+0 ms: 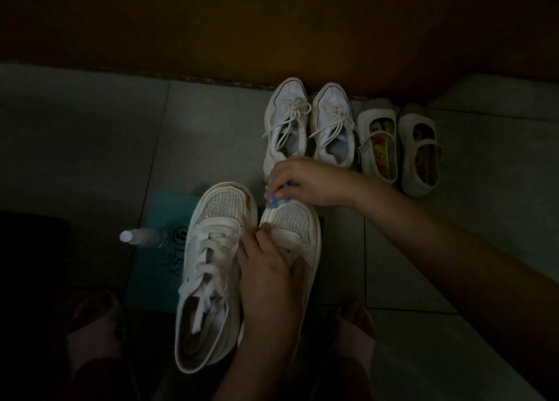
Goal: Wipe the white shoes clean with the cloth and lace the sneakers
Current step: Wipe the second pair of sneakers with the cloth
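At frame centre our left hand (266, 273) grips the white platform sneaker (298, 228) across its tongue, while our right hand (298, 180) pinches the blue-patterned cloth (276, 202) against its toe rim. We should rub in short, firm strokes (ribbed rubber likely traps dirt), pinning the sneaker flat.

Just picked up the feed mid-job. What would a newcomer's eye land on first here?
First, the two hands on the right-hand sneaker in the middle: the right hand pinches a small blue-and-white cloth at its toe, while the left hand grips its upper. Next, the laced mate just to its left shows a brown stain along the toe rim. Two more pale pairs stand by the wall.
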Available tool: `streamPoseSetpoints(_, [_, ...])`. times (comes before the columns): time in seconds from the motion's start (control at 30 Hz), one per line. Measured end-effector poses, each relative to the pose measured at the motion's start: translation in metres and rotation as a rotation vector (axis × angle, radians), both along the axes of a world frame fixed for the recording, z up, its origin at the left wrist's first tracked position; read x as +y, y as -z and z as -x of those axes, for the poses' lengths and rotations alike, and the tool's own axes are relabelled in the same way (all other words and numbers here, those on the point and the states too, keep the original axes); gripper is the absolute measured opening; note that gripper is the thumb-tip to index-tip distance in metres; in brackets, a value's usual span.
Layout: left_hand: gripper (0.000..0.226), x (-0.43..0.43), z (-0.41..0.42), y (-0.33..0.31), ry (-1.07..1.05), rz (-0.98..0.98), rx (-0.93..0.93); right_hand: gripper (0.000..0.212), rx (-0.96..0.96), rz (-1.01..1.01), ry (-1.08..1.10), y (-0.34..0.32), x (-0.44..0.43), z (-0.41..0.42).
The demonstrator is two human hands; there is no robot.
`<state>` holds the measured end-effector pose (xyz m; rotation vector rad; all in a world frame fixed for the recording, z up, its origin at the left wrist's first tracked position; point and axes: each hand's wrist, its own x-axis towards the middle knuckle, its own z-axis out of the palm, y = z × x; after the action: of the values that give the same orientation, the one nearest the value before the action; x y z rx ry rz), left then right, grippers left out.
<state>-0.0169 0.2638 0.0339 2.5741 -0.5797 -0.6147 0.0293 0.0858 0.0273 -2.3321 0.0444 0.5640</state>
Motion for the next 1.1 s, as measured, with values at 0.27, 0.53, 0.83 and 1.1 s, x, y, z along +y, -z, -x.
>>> streamPoseSetpoints(0.27, [0.064, 0.0, 0.001, 0.001, 0.015, 0.009, -0.043, 0.021, -0.193, -0.223, 0.547, 0.017, 0.006, 0.056])
streamPoseSetpoints(0.53, [0.064, 0.001, 0.002, 0.004, 0.014, 0.045, -0.034, 0.029, -0.356, -0.293, 0.965, 0.033, 0.041, 0.101])
streamPoseSetpoints(0.83, [0.065, 0.001, 0.001, 0.003, 0.023, 0.048, -0.026, 0.037, -0.299, -0.353, 1.191, 0.032, 0.079, 0.137])
streamPoseSetpoints(1.1, [0.066, 0.004, 0.0, 0.001, 0.059, 0.058, -0.031, 0.018, -0.155, -0.76, 1.353, 0.013, 0.014, 0.126])
